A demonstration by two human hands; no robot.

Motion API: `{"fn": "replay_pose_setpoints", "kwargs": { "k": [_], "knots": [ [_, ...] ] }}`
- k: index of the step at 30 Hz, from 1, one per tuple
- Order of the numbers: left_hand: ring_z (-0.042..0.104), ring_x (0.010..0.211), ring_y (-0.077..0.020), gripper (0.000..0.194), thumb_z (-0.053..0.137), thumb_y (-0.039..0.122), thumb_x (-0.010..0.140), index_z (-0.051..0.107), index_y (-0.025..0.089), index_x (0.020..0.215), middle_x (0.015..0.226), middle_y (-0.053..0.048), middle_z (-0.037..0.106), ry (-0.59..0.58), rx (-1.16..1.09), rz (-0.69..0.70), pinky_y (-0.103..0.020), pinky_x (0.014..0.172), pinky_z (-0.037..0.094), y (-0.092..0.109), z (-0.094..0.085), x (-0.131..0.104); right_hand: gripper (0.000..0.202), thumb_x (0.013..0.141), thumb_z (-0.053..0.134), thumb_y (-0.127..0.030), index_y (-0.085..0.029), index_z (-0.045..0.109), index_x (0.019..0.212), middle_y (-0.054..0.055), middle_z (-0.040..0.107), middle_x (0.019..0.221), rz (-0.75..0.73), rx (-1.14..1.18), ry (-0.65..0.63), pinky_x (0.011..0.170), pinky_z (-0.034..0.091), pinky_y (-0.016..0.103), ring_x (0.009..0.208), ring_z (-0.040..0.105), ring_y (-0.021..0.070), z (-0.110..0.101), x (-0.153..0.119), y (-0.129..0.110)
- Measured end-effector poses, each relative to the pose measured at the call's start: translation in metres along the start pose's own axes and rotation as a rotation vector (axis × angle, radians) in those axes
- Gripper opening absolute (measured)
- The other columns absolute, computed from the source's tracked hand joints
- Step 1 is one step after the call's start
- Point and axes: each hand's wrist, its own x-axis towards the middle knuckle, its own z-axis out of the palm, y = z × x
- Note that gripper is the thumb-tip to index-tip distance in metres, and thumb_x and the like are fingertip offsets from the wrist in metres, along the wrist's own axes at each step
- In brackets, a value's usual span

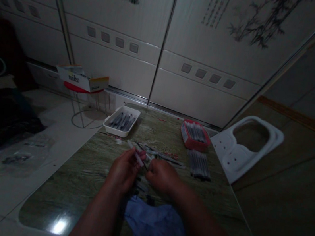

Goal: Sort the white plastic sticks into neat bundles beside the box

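Observation:
Over the middle of the green wood-grain table point(81, 177), my left hand point(123, 168) is closed round a whitish pen-like tube point(138, 158), which slants up to the left. Close by on the right, my right hand point(161, 175) is closed, its fingertips on a thin piece too small to make out. Loose pens point(166, 156) lie just beyond my hands. More dark and clear pieces point(141, 188) lie between my wrists. Blue cloth point(157, 225) is below them.
A white tray of pens point(107, 127) stands back left, a red box of pens point(197, 144) back right, with a row of pens point(199, 165) before it. Beyond are a white folding chair point(276, 140) and an open carton point(76, 80) on a red stool point(72, 87).

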Motion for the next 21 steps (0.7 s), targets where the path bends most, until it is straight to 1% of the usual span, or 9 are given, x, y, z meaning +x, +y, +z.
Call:
{"fn": "replay_pose_setpoints", "kwargs": {
  "k": [4, 8, 10, 12, 13, 15, 18, 19, 21],
  "knots": [
    [0.069, 0.069, -0.0143, 0.008, 0.064, 0.016, 0.088, 0.064, 0.013, 0.080, 0.086, -0.012, 0.073, -0.002, -0.032, -0.054, -0.020, 0.057, 0.055, 0.002, 0.005, -0.002, 0.015, 0.088, 0.060, -0.033, -0.021, 0.067, 0.093, 0.003, 0.071, 0.089, -0.041, 0.056, 0.030, 0.062, 0.030, 0.025, 0.078, 0.060, 0.0171, 0.001, -0.002, 0.001],
    [0.070, 0.071, -0.0141, 0.010, 0.063, 0.017, 0.090, 0.066, 0.011, 0.081, 0.091, -0.014, 0.073, -0.071, -0.107, -0.117, -0.019, 0.057, 0.057, 0.005, 0.004, -0.002, 0.012, 0.089, 0.056, -0.029, -0.020, 0.064, 0.086, 0.002, 0.068, 0.087, -0.097, 0.151, 0.116, 0.066, 0.032, 0.024, 0.079, 0.058, 0.0157, 0.000, -0.001, 0.008],
    [0.070, 0.069, -0.0139, 0.010, 0.063, 0.018, 0.091, 0.067, 0.012, 0.084, 0.088, -0.011, 0.072, -0.081, -0.160, -0.105, -0.019, 0.054, 0.056, 0.006, 0.003, -0.001, 0.010, 0.087, 0.057, -0.026, -0.020, 0.063, 0.082, 0.002, 0.067, 0.083, -0.070, 0.192, 0.189, 0.066, 0.033, 0.024, 0.077, 0.057, 0.0152, 0.000, -0.003, 0.014],
    [0.067, 0.063, -0.0118, 0.010, 0.063, 0.018, 0.091, 0.066, 0.013, 0.084, 0.079, -0.006, 0.070, -0.059, -0.210, -0.072, -0.017, 0.049, 0.054, 0.006, 0.001, 0.001, 0.010, 0.085, 0.059, -0.025, -0.019, 0.061, 0.078, 0.001, 0.065, 0.076, -0.028, 0.280, 0.275, 0.064, 0.033, 0.024, 0.072, 0.056, 0.0146, 0.000, -0.007, 0.017],
    [0.066, 0.060, -0.0105, 0.010, 0.062, 0.018, 0.092, 0.066, 0.013, 0.084, 0.076, -0.004, 0.069, -0.047, -0.231, -0.057, -0.016, 0.048, 0.054, 0.007, 0.001, 0.002, 0.011, 0.085, 0.059, -0.026, -0.019, 0.060, 0.077, 0.000, 0.064, 0.074, -0.012, 0.364, 0.319, 0.063, 0.034, 0.025, 0.070, 0.056, 0.0145, 0.000, -0.010, 0.018],
    [0.065, 0.059, -0.0088, 0.011, 0.060, 0.014, 0.093, 0.064, 0.013, 0.083, 0.073, -0.003, 0.068, -0.019, -0.264, -0.043, -0.015, 0.051, 0.054, 0.008, 0.001, 0.003, 0.012, 0.087, 0.058, -0.029, -0.020, 0.060, 0.080, 0.000, 0.065, 0.073, 0.023, 0.620, 0.402, 0.060, 0.036, 0.025, 0.068, 0.057, 0.0147, 0.000, -0.016, 0.016],
    [0.068, 0.062, -0.0095, 0.012, 0.057, 0.008, 0.093, 0.062, 0.012, 0.083, 0.072, -0.003, 0.067, 0.024, -0.273, -0.055, -0.015, 0.054, 0.057, 0.008, 0.003, 0.002, 0.020, 0.090, 0.058, -0.039, -0.019, 0.060, 0.093, 0.002, 0.070, 0.078, 0.083, 1.034, 0.487, 0.056, 0.040, 0.025, 0.062, 0.059, 0.0145, -0.002, -0.026, 0.009],
    [0.068, 0.062, -0.0099, 0.013, 0.056, 0.007, 0.093, 0.062, 0.012, 0.083, 0.072, -0.003, 0.067, 0.034, -0.270, -0.063, -0.015, 0.054, 0.057, 0.007, 0.004, 0.001, 0.023, 0.090, 0.059, -0.042, -0.019, 0.059, 0.095, 0.002, 0.072, 0.080, 0.098, 1.120, 0.514, 0.054, 0.040, 0.024, 0.060, 0.059, 0.0139, -0.003, -0.028, 0.006],
    [0.069, 0.062, -0.0107, 0.013, 0.056, 0.006, 0.093, 0.061, 0.012, 0.082, 0.071, -0.003, 0.067, 0.041, -0.262, -0.082, -0.015, 0.055, 0.058, 0.006, 0.006, 0.000, 0.027, 0.091, 0.061, -0.045, -0.019, 0.060, 0.096, 0.004, 0.073, 0.083, 0.103, 1.207, 0.574, 0.052, 0.039, 0.023, 0.058, 0.059, 0.0126, -0.005, -0.032, 0.001]
  ]
}}
